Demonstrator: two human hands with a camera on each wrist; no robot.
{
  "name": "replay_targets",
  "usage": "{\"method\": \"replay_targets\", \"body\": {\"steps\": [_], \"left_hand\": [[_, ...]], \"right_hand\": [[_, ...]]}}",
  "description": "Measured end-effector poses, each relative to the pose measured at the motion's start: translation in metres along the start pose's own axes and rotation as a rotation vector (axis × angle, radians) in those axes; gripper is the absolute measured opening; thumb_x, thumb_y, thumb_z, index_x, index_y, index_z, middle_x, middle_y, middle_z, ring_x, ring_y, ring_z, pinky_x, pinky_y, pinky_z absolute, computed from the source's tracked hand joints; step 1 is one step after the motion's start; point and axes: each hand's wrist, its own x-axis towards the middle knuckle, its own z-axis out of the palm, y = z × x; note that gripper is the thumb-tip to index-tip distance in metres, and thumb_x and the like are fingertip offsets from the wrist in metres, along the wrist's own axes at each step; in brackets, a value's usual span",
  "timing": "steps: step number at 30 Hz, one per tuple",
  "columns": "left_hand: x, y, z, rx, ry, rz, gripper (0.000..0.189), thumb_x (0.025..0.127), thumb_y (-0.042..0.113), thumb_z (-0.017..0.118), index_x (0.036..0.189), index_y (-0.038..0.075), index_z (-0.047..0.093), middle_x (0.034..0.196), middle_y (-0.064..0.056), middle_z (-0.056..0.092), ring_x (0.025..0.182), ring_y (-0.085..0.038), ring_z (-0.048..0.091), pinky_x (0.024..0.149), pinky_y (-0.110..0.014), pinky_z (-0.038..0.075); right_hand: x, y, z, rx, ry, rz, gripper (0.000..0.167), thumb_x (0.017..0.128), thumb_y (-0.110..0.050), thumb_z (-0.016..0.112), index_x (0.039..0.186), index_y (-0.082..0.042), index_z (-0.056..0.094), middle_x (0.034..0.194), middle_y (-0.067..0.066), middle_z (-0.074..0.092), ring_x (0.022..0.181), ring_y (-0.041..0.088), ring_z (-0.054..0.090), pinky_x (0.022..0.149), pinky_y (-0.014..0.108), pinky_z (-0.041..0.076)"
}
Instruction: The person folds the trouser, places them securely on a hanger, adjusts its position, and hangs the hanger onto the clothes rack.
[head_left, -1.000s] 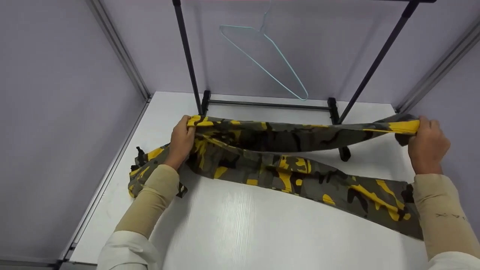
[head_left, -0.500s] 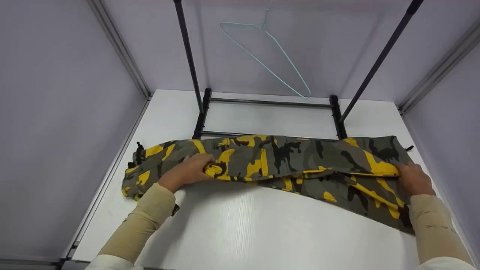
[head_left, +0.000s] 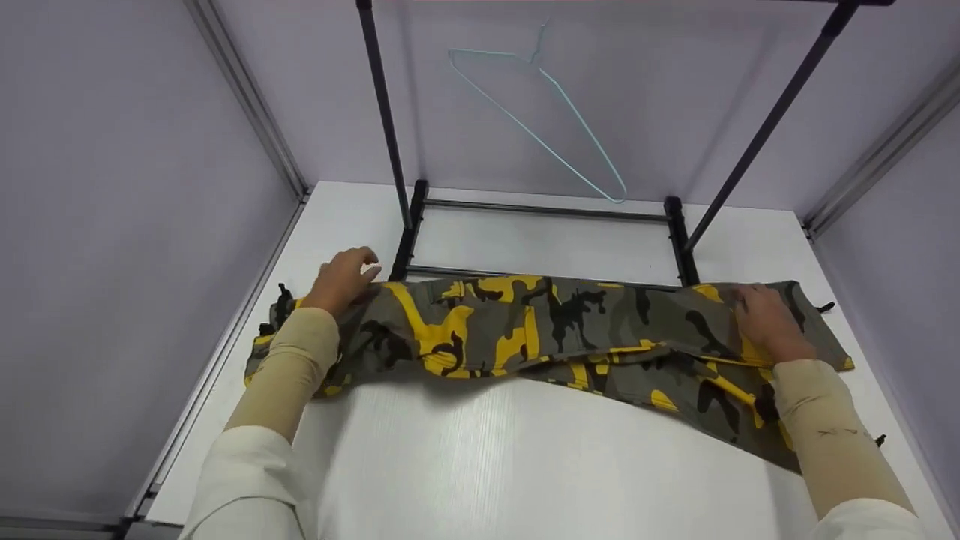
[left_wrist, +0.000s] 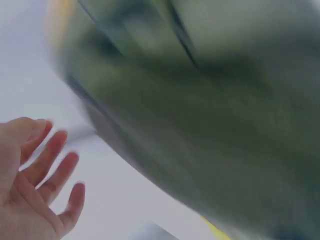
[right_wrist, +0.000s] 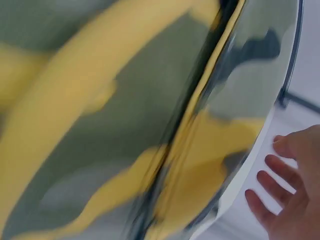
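Observation:
Camouflage trousers (head_left: 495, 322) in grey, black and yellow lie across the white table, one leg over the other. The lower leg (head_left: 720, 416) shows along the near side at the right. My left hand (head_left: 341, 277) is over the far edge of the trousers' left part, thumb and fingers apart, holding nothing. Its loosely spread fingers (left_wrist: 52, 165) show beside the cloth in the left wrist view. Above the upper leg near its right end is my right hand (head_left: 769, 319). In the right wrist view its fingers (right_wrist: 272, 185) are relaxed and parted, without cloth between them.
A black rack (head_left: 679, 232) stands on the table (head_left: 465, 465) behind the trousers, its base bars close to their far edge. A light blue wire hanger (head_left: 540, 139) hangs in front of the back wall. Grey panels (head_left: 150, 225) enclose the sides.
The lifted upper leg has come down toward me onto the lower one. Both hands have let go of it; the left has moved left and away from me, the right leftward over the cloth.

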Motion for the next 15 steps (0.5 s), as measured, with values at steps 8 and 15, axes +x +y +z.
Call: {"method": "replay_targets", "body": {"steps": [8, 15], "left_hand": [[-0.009, -0.053, 0.013, 0.055, -0.290, -0.281, 0.077, 0.088, 0.056, 0.052, 0.142, 0.004, 0.033, 0.138, -0.028, 0.035, 0.122, -0.051, 0.033, 0.094, -0.069, 0.021], [-0.004, -0.069, 0.012, 0.101, -0.153, -0.197, 0.050, 0.086, 0.037, 0.066, 0.118, 0.001, 0.055, 0.118, -0.026, 0.051, 0.110, -0.048, 0.039, 0.092, -0.071, 0.017]], "right_hand": [[0.030, -0.008, 0.015, 0.051, -0.234, 0.033, 0.055, 0.092, -0.007, 0.039, 0.143, 0.004, 0.023, 0.140, 0.034, 0.023, 0.126, 0.054, 0.017, 0.093, 0.070, 0.017], [0.033, -0.004, 0.012, 0.113, -0.216, 0.074, 0.055, 0.085, -0.005, 0.047, 0.137, 0.001, 0.033, 0.142, 0.031, 0.021, 0.128, 0.056, 0.001, 0.093, 0.073, 0.006]]}}
